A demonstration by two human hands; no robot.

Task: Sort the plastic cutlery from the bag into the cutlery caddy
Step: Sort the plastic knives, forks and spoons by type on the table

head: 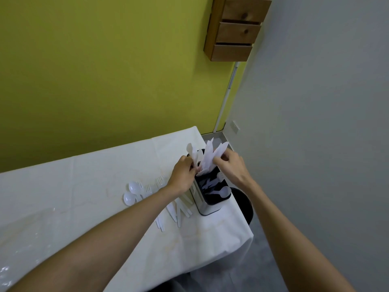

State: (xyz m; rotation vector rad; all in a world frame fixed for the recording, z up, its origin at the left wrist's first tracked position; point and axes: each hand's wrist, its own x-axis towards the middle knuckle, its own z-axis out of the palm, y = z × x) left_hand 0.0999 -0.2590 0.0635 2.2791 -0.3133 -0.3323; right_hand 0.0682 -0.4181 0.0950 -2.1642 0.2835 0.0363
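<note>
On white table point(84, 197), both hands point(183, 175) point(233, 167) pinch knives point(210, 157) above caddy point(212, 199).

Bare forearms; left hand point(182, 175), right hand point(232, 168) ungloved.

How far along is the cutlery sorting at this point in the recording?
Partway. Done: the caddy at the table's right corner already holds white pieces in its near compartments. In hand: the left hand and right hand both work a bunch of knives standing in the far compartment. Left: spoons, forks and more knives lie loose on the tablecloth. The clear bag lies at lower left.
</note>
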